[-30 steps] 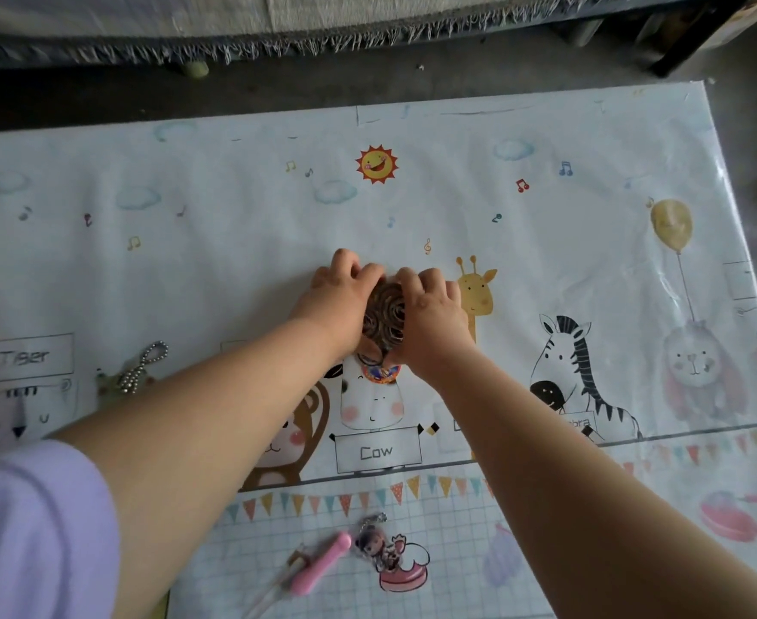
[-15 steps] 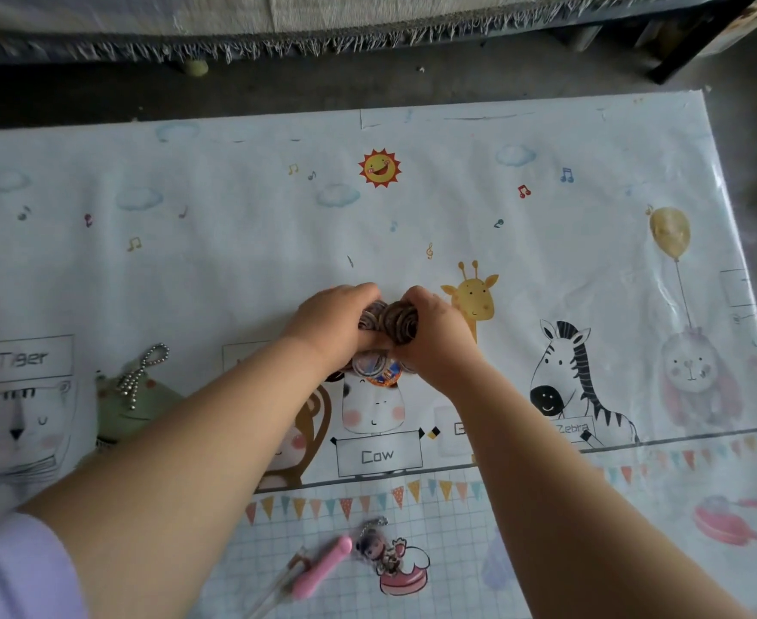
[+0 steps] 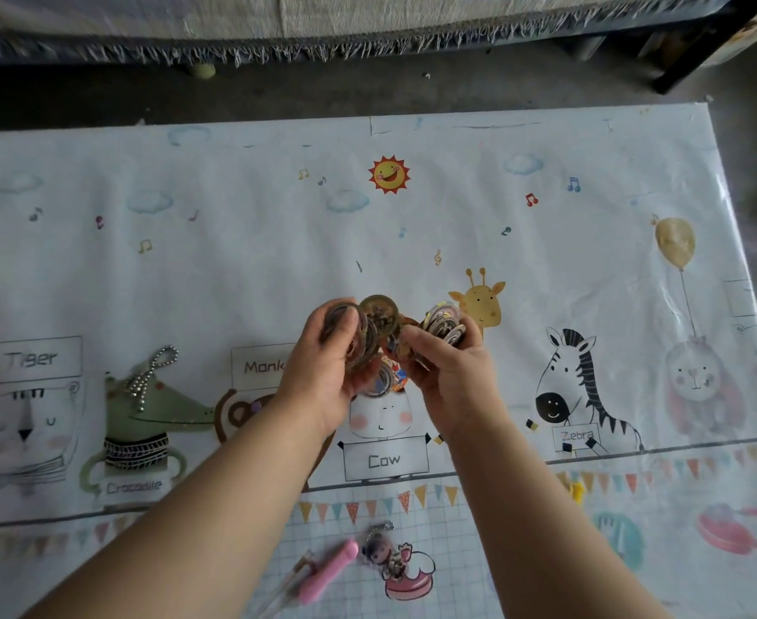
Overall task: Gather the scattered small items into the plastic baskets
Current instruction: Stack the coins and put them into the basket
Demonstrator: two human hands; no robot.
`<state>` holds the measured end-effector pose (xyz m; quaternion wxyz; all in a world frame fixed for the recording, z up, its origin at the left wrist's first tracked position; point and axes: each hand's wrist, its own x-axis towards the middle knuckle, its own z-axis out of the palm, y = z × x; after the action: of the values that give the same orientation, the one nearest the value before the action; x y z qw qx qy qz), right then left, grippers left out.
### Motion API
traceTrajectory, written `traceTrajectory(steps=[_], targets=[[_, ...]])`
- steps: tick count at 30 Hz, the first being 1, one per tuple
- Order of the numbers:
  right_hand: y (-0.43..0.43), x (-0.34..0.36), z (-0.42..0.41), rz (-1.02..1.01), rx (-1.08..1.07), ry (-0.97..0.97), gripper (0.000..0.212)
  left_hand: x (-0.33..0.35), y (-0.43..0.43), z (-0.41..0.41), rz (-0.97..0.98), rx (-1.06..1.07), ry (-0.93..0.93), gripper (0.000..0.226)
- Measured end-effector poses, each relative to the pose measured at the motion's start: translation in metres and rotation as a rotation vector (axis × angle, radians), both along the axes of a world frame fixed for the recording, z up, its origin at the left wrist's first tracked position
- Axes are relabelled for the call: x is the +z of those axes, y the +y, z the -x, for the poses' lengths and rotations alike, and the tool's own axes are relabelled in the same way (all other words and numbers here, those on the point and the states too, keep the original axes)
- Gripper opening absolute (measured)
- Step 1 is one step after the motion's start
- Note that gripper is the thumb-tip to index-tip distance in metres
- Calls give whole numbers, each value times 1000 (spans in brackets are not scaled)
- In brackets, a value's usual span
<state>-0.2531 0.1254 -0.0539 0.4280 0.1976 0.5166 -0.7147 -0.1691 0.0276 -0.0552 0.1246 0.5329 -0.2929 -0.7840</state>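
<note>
Our left grip (image 3: 332,368) and right grip (image 3: 450,373) each clasp a share of the discs (image 3: 380,312), cupped together above the worktop (image 3: 233,283), likely so none spill. We see no basket.

Surroundings: tabletop under a printed plastic cover (image 3: 233,279), grey floor (image 3: 457,91) beyond its far edge.
Cover print: labelled cartoon animals across the middle, sun (image 3: 389,174) centred near the far edge, yellow balloon (image 3: 675,243) toward the right edge. Past the floor: fringed cloth (image 3: 323,49), small greenish ball (image 3: 202,71) beneath it, dark frame (image 3: 716,42) far right.
</note>
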Motion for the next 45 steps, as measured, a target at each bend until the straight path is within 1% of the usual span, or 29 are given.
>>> traceTrajectory(steps=[2, 4, 6, 8, 10, 12, 13, 15, 16, 19, 21, 23, 25, 26, 27, 29, 30, 31, 32, 33, 34, 35, 37, 38, 39, 41, 43, 45], targets=[[-4, -1, -7, -70, -119, 34, 38, 1, 2, 1, -78, 140, 19, 6], [-7, 1, -11, -139, -170, 81, 37, 2, 4, 2, -140, 235, 50, 8], [-8, 6, -13, -127, -142, 133, 38, 2, 5, 2, -125, 219, 35, 12], [-13, 12, -20, -126, -18, 242, 41, 1, 7, 1, -127, 188, 39, 15], [-20, 18, -31, -264, 227, 460, 50, 4, 8, 0, -226, 207, 117, 11], [-26, 20, -42, -398, 429, 636, 62, 7, 7, -1, -346, 257, 195, 26], [-28, 20, -45, -407, 486, 664, 66, 7, 6, -2, -377, 271, 207, 32], [-27, 18, -50, -348, 545, 650, 63, 8, 5, -3, -430, 291, 239, 41], [-26, 17, -51, -316, 532, 629, 63, 9, 4, -4, -466, 301, 259, 44], [-23, 11, -51, -255, 439, 520, 75, 8, 3, -6, -523, 284, 250, 54], [-25, 12, -52, -274, 474, 494, 80, 11, 3, -6, -532, 230, 229, 60], [-27, 14, -53, -307, 551, 552, 75, 13, 5, -6, -483, 211, 218, 45], [-27, 14, -58, -344, 675, 701, 55, 10, 7, -7, -413, 237, 160, 29], [-26, 13, -60, -342, 734, 740, 49, 7, 6, -9, -384, 241, 110, 24], [-23, 14, -61, -339, 761, 734, 50, 4, 6, -11, -360, 234, 70, 23], [-16, 11, -54, -411, 691, 723, 59, -3, 5, -13, -314, 265, -1, 22], [-13, 9, -47, -529, 626, 746, 65, -5, 4, -13, -279, 294, -40, 18], [-9, 6, -37, -696, 580, 759, 74, -7, 2, -14, -231, 305, -100, 15], [-6, 4, -28, -867, 569, 721, 84, -9, 0, -16, -175, 296, -176, 14], [-4, 5, -19, -992, 605, 640, 95, -11, -2, -17, -115, 277, -246, 14], [-5, 4, -13, -1043, 668, 561, 103, -12, -3, -18, -48, 240, -307, 13], [-7, 4, -12, -1050, 762, 528, 109, -14, -3, -20, 31, 174, -373, 12], [-16, 3, -15, -1059, 996, 572, 116, -15, 0, -23, 182, 18, -492, 8], [-21, 2, -18, -1076, 1106, 615, 116, -16, 1, -25, 253, -40, -542, 5], [-27, 2, -19, -1091, 1195, 657, 113, -15, 2, -26, 330, -83, -591, 2], [-35, 0, -20, -1075, 1271, 753, 97, -13, 1, -31, 493, -157, -669, 12], [-41, -2, -21, -1034, 1232, 842, 73, -14, -3, -37, 614, -287, -711, 26], [-43, -6, -20, -1023, 1191, 872, 59, -17, -3, -40, 661, -440, -737, 32]])
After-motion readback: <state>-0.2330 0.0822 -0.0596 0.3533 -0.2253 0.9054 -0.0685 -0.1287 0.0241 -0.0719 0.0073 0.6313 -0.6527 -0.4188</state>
